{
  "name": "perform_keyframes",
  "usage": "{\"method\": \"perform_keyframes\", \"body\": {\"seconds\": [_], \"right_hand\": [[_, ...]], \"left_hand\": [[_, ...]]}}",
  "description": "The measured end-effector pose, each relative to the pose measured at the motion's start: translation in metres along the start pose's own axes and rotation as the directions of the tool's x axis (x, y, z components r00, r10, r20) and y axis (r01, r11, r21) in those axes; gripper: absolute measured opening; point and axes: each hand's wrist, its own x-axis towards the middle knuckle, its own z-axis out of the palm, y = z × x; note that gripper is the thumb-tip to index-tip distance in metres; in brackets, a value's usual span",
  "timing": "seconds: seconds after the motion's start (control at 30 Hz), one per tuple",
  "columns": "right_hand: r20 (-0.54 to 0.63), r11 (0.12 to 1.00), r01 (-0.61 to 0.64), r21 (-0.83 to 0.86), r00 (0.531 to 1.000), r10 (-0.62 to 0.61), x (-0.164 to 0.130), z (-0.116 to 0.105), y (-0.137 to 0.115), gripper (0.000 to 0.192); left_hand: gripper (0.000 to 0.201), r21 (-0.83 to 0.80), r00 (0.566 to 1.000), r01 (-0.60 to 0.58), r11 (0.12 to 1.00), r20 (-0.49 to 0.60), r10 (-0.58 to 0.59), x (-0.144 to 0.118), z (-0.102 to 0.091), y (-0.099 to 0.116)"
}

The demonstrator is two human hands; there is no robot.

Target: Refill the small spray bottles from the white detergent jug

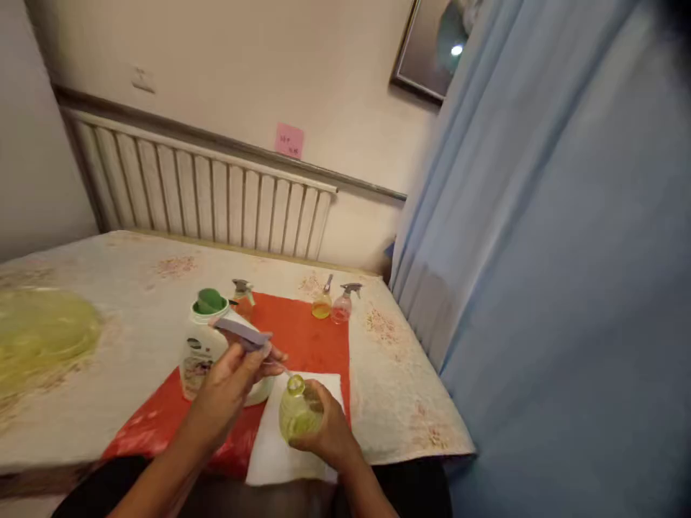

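Holding a small yellow-green bottle [299,414] upright, the right hand [327,432] has its grip clamped around the bottle's round body, with the open neck pointing up. This bottle stands on a white cloth [281,453] at the near edge of the desk [124,288], and every other place here is told from it. Just left of it and a little above, the left hand [237,378] has its grip pinched shut on a grey spray head [242,333], whose thin tube slants down toward the bottle's neck; whether the tube tip is inside the neck cannot be told. Under the cloth and reaching beyond the bottle lies a red mat [307,338]. Left of the bottle and a bit farther, partly behind the left hand, stands a white jug with a green cap [208,331]. Past that, an orange spray bottle [242,298] shows beside the green cap. Farther beyond the bottle, at the far edge of the red mat, a yellow spray bottle [322,301] and a pink spray bottle [343,303] stand just beside each other. Well off to the left lies a yellowish clear cover [43,334].
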Motion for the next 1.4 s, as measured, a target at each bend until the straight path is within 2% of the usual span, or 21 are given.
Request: {"method": "perform_keyframes", "body": {"seconds": [0.17, 0.33, 0.5, 0.7, 1.17, 1.33, 1.4], "right_hand": [[-0.002, 0.998, 0.044, -0.050, 0.999, -0.044, -0.003, 0.004, -0.014, 0.084], [-0.017, 0.987, 0.072, -0.141, 0.997, -0.075, -0.004, 0.007, -0.018, 0.085], [-0.020, 0.985, 0.062, -0.163, 0.998, -0.066, -0.005, 0.009, -0.017, 0.085], [-0.002, 0.982, 0.052, -0.180, 0.999, -0.053, -0.005, 0.012, -0.014, 0.091], [-0.006, 0.993, -0.009, -0.116, 1.000, 0.008, -0.007, 0.016, -0.023, 0.088], [-0.017, 0.994, 0.010, -0.108, 1.000, -0.012, -0.008, 0.016, -0.023, 0.086], [-0.022, 0.995, 0.011, -0.104, 1.000, -0.014, -0.008, 0.016, -0.022, 0.086]], "left_hand": [[0.039, 0.131, 0.994, 0.073, 0.989, 0.067, -0.082, -0.004, 0.003, -0.016], [0.038, 0.120, 0.978, 0.113, 0.986, 0.160, -0.132, -0.004, -0.003, -0.031], [0.038, 0.133, 0.966, 0.147, 0.980, 0.192, -0.171, -0.005, -0.008, -0.031], [0.039, 0.179, 0.960, 0.116, 0.977, 0.234, -0.157, -0.005, -0.012, -0.028], [0.039, 0.161, 0.968, 0.122, 0.979, 0.199, -0.153, -0.004, -0.012, -0.023], [0.044, 0.169, 0.990, 0.066, 0.983, 0.112, -0.086, -0.001, -0.013, -0.015], [0.044, 0.190, 0.992, 0.038, 0.981, 0.112, -0.060, 0.000, -0.014, -0.011]]}}
